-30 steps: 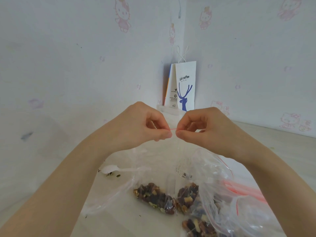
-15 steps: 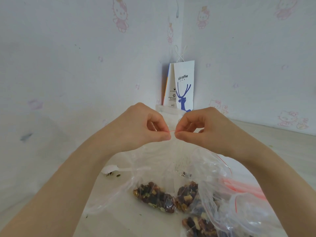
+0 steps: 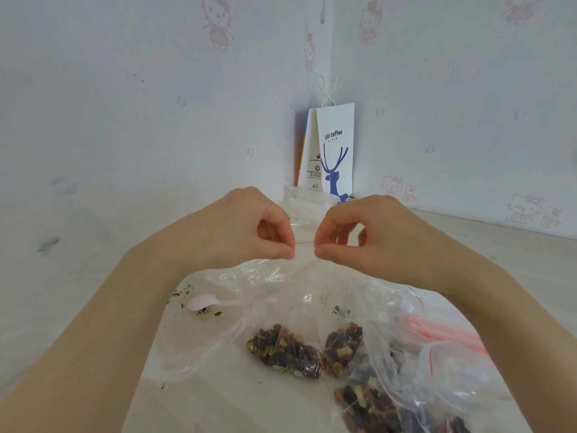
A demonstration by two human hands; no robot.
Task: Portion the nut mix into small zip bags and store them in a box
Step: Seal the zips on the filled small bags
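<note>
Walls [image 3: 125, 120]: pale wallpaper with pink cartoon cats, meeting in a corner straight ahead.
Table [image 3: 218, 401]: white top, running back to that corner.
Zip bag [image 3: 299, 285]: clear film held up over the table between both hands, hanging from its red seal strip [image 3: 304, 243]. A barcode label [image 3: 337, 307] shows on the film. Cannot tell which nuts below lie inside it.
Paper bag [image 3: 335, 151]: white with a blue deer print, upright in the corner.
Clear container [image 3: 307, 195]: only the rim shows, behind the hands and just before the paper bag.
Left hand [image 3: 246, 232]: thumb and forefinger pinch the left end of the seal strip, other fingers curled.
Right hand [image 3: 368, 242]: same pinch on the right end, fingertips near the left hand's, apart.
Nut mix [image 3: 284, 353]: dark clumps inside clear film on the table, below the hands and toward the near right.
Spare zip bags [image 3: 443, 332]: flat red-striped stack, right of the nuts.
Spoon [image 3: 203, 303]: white plastic, lying left of the film.
Crumbs [image 3: 184, 292]: scattered around the spoon bowl.
</note>
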